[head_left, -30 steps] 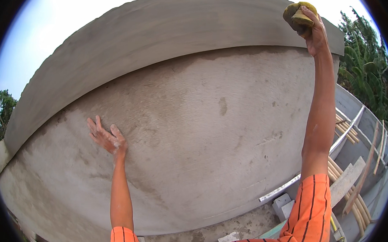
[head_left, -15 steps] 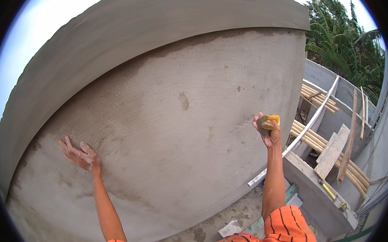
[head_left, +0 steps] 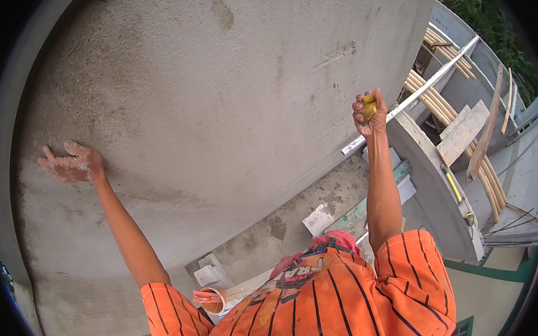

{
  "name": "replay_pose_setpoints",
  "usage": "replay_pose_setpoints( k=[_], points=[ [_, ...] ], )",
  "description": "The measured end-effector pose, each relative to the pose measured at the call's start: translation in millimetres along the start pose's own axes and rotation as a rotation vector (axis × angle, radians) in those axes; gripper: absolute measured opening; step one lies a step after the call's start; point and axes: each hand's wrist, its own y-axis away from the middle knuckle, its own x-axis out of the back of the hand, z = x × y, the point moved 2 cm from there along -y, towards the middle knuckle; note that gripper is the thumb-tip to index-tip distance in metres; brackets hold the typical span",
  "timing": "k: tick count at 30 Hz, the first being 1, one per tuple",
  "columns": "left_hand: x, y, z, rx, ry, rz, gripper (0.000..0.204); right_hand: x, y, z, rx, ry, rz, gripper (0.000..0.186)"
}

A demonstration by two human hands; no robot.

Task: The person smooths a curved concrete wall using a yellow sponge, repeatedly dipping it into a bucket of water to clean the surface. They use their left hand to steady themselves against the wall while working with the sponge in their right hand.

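A grey plastered wall (head_left: 188, 91) fills the left and middle of the head view, with rough darker patches on its left part. My left hand (head_left: 73, 162), dusted with plaster, is at the wall's left side with its fingers apart and nothing in it. Whether its palm touches the surface I cannot tell. In front of the wall's right edge, my raised right hand (head_left: 376, 120) is closed around a yellow sponge (head_left: 369, 107). The fingers squeeze the sponge and cover much of it.
Below lies a stained ledge (head_left: 278, 226) with loose white blocks (head_left: 318, 219) and a green plank (head_left: 358, 212). A bucket (head_left: 213, 301) stands near my body. At right are bamboo poles (head_left: 439, 107), boards (head_left: 464, 134), a white bar (head_left: 432, 79), and a yellow-handled hammer (head_left: 452, 185) on a low wall.
The view has tilted downward, showing more of my shirt and the ledge. My right fingers have closed tightly round the sponge, which lay in a looser grip before. My left hand remains spread.
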Motion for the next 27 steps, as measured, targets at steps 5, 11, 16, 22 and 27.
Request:
replay_pose_setpoints(
  k=[5,11,16,22,27],
  points=[
    [2,-4,1,-0.023,-0.007,0.001,0.069,13,-4,7,0.004,0.138,0.081,0.041],
    [-7,-1,-12,-0.067,-0.007,0.011,0.067,11,0,18,0.089,0.368,0.162,0.039],
    [-7,-1,-5,-0.082,0.046,0.032,0.075,19,-7,22,0.162,0.416,0.207,0.037],
    [-2,-3,-4,-0.048,0.025,0.008,0.070,24,-9,24,0.244,0.407,0.225,0.040],
    [3,-1,0,-0.087,0.027,-0.001,0.066,63,-25,34,0.126,0.661,0.304,0.042]
  ],
)
